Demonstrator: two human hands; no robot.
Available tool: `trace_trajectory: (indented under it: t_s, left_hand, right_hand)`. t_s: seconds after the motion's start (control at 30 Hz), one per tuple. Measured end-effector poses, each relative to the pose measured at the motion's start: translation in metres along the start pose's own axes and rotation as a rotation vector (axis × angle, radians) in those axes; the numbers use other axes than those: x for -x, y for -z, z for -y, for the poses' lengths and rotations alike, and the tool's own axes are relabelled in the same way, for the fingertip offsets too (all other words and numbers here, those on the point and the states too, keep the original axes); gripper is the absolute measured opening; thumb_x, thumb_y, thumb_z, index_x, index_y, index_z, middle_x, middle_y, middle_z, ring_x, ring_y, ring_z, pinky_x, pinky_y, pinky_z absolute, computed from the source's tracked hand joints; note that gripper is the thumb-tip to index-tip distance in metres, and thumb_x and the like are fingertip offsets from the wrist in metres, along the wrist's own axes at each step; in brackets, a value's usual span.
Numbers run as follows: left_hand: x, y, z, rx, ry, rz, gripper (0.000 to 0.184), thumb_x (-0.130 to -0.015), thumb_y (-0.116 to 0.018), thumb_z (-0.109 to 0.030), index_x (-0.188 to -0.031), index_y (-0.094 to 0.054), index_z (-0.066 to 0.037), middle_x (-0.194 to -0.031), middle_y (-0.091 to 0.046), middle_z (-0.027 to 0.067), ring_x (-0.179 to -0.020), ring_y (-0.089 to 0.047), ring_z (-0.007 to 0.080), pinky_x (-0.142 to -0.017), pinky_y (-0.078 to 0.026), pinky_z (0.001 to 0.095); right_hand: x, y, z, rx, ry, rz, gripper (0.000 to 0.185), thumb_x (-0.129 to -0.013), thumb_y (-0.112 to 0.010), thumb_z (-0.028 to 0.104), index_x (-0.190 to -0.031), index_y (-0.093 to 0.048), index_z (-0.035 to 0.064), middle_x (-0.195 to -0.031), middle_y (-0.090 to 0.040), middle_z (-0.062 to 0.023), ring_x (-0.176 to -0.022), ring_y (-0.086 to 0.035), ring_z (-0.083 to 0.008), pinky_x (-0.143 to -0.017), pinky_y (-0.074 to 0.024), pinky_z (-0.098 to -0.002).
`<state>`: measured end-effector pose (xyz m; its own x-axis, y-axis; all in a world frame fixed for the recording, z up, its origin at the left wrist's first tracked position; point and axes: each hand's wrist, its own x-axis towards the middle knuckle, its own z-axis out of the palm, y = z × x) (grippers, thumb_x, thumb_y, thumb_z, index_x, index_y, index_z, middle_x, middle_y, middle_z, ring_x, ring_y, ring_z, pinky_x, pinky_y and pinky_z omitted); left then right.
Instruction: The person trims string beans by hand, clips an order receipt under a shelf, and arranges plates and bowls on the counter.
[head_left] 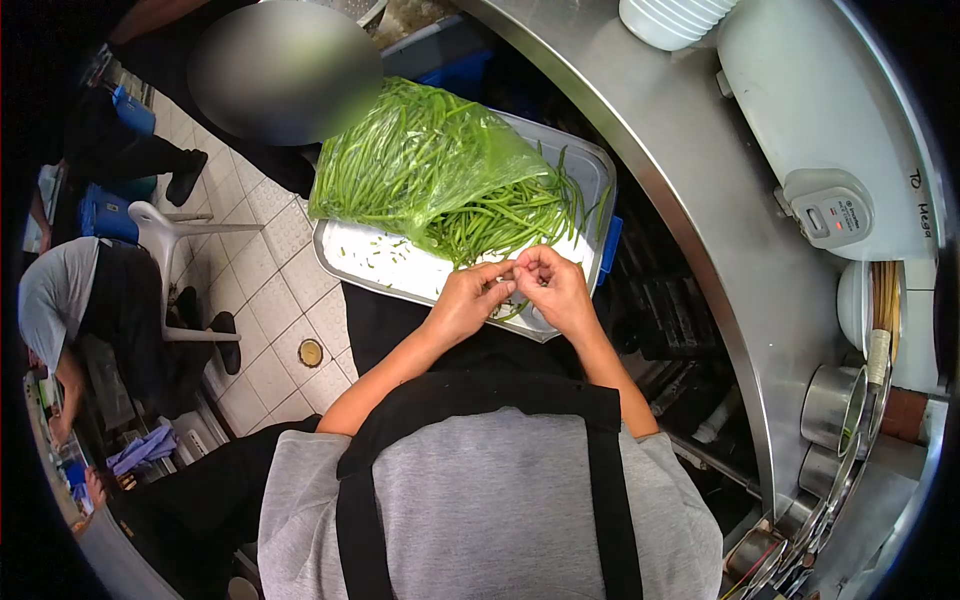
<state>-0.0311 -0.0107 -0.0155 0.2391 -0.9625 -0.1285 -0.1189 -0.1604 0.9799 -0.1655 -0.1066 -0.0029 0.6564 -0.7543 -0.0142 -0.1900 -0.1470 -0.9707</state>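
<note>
Head view, left hand (467, 306) meeting right hand (560, 294), beans (500, 222)

A hand could pass low over the near left part of the tray (382, 288), where only small trimmings (372, 256) lie. Farther in, the bulging plastic bag (400, 150) stands in the way, with loose green beans (500, 220) heaped beside it. Right of the tray, the curved steel worktop (690, 180) bounds sideways reach; a person (285, 75) crowds the upper left.
</note>
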Motion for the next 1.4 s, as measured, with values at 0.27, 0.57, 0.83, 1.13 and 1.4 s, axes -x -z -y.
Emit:
trace_trajectory:
  t_s: [0.27,0.57,0.83,1.13,1.4]
  left_hand:
    - [-0.001,0.013,0.004,0.177,0.106,-0.008,0.021,-0.089,-0.061,-0.013,-0.103,-0.064,0.001,-0.078,-0.064,0.0057,-0.061,-0.057,0.0085,-0.056,-0.046,0.0227]
    - [-0.011,0.023,0.004,0.598,0.058,-0.191,0.02,-0.091,-0.058,-0.015,-0.101,-0.061,0.003,-0.086,-0.064,0.0061,-0.065,-0.057,0.0086,-0.059,-0.049,0.0209]
    - [-0.006,0.018,-0.001,0.666,-0.052,-0.266,0.018,-0.092,-0.055,-0.012,-0.104,-0.059,0.002,-0.094,-0.064,0.0095,-0.074,-0.061,0.013,-0.068,-0.052,0.0257]
    - [-0.003,0.028,-0.011,0.659,-0.104,-0.34,0.014,-0.092,-0.054,-0.012,-0.1,-0.057,0.0,-0.086,-0.062,0.0067,-0.083,-0.06,0.0138,-0.077,-0.049,0.0274]
    - [0.0,0.028,0.009,0.504,0.204,-0.199,0.01,-0.088,-0.056,-0.011,-0.095,-0.061,-0.007,-0.065,-0.046,-0.0087,-0.052,-0.034,0.0014,-0.048,-0.024,0.0184]
  right_hand:
    - [-0.006,0.018,-0.016,0.775,0.257,0.046,0.013,-0.081,-0.062,0.012,-0.088,-0.061,0.0008,-0.076,-0.063,-0.016,-0.068,-0.063,-0.0326,-0.059,-0.0504,-0.0398]
    - [0.003,0.002,-0.022,-0.19,-0.329,0.297,0.023,-0.091,-0.058,0.018,-0.101,-0.064,-0.0021,-0.078,-0.064,-0.0034,-0.058,-0.054,-0.007,-0.054,-0.044,-0.0203]
    - [-0.006,0.007,-0.013,-0.298,-0.377,0.163,0.014,-0.087,-0.057,0.008,-0.094,-0.064,-0.003,-0.071,-0.061,-0.0031,-0.054,-0.051,-0.0063,-0.051,-0.0407,-0.0189]
    - [0.008,-0.001,-0.023,0.754,0.135,0.311,0.013,-0.079,-0.065,0.018,-0.081,-0.065,0.0047,-0.078,-0.064,-0.0129,-0.07,-0.062,-0.0295,-0.063,-0.0488,-0.0376]
    - [0.009,-0.011,-0.028,0.834,0.318,0.446,0.007,-0.076,-0.061,0.011,-0.08,-0.058,0.0058,-0.075,-0.06,-0.0114,-0.069,-0.061,-0.0304,-0.059,-0.0487,-0.0408]
